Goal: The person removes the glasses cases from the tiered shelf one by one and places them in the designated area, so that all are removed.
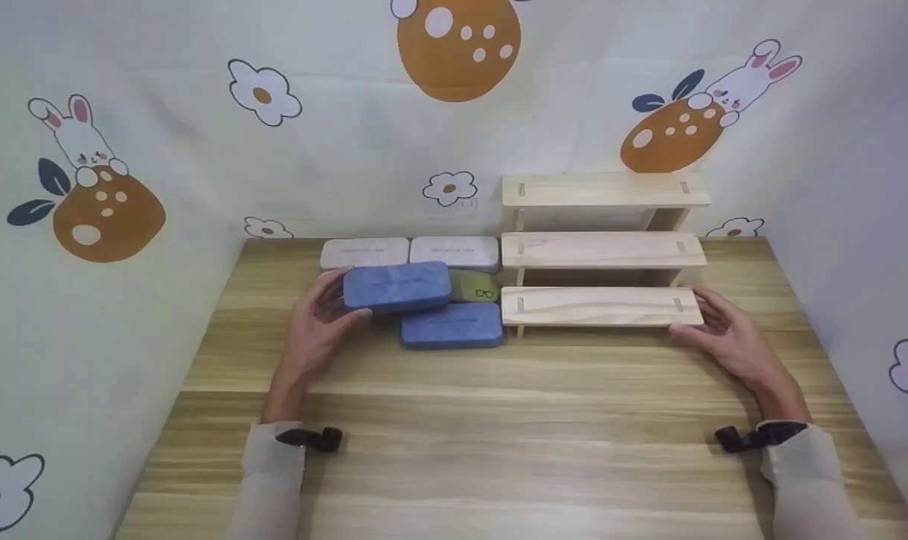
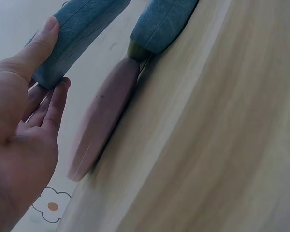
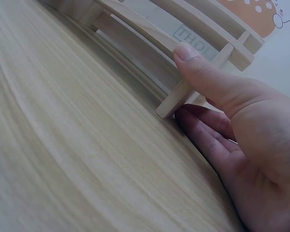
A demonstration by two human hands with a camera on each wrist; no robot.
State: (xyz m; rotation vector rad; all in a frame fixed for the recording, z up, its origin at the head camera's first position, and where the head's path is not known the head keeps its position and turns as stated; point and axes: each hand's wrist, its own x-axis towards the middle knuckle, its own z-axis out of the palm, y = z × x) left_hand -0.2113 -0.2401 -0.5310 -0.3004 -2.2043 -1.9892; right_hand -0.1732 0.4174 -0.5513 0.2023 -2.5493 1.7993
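Note:
My left hand (image 1: 320,319) holds a blue glasses case (image 1: 397,286) by its left end, thumb along the near side. In the left wrist view that blue case (image 2: 72,43) is raised above a pinkish case (image 2: 106,121) lying on the table. A second blue case (image 1: 451,326) lies in front of a green case (image 1: 474,286) with a glasses drawing, partly hidden by the held one. At the right, my right hand (image 1: 731,337) grips the right end of the lowest step of a three-tier wooden stand (image 1: 600,307), thumb in front, fingers round the end support (image 3: 176,96).
Two pale cases (image 1: 454,253) lie side by side along the back edge of the wood-grain table (image 1: 498,435), left of the stand. A patterned cloth (image 1: 334,165) with rabbits and flowers rises behind and at both sides.

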